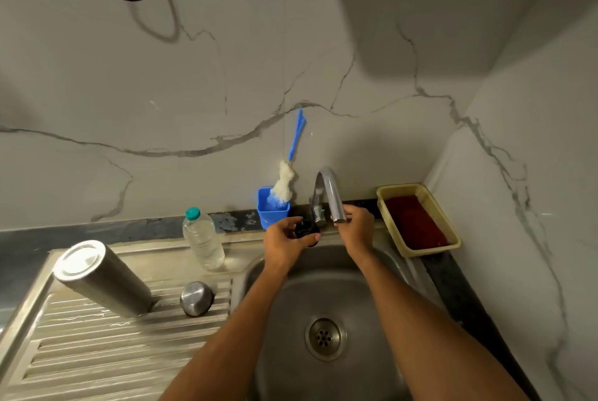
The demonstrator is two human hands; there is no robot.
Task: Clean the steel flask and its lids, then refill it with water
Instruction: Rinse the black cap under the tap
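The steel flask (100, 277) stands upside down on the ribbed drainboard (97, 352) at the left. A round steel lid (196, 298) rests beside it, nearer the sink. My left hand (284, 242) holds a small black inner lid (305, 230) over the back of the sink basin (326, 303), just under the tap. My right hand (356, 227) is at the spout end of the steel tap (330, 196), fingers curled near the outlet. I see no water running.
A clear plastic bottle with a teal cap (203, 240) stands on the sink rim. A blue cup (271, 208) holds a blue-handled bottle brush (286, 180) against the marble wall. A yellow basket with a red cloth (417, 222) sits at the right corner.
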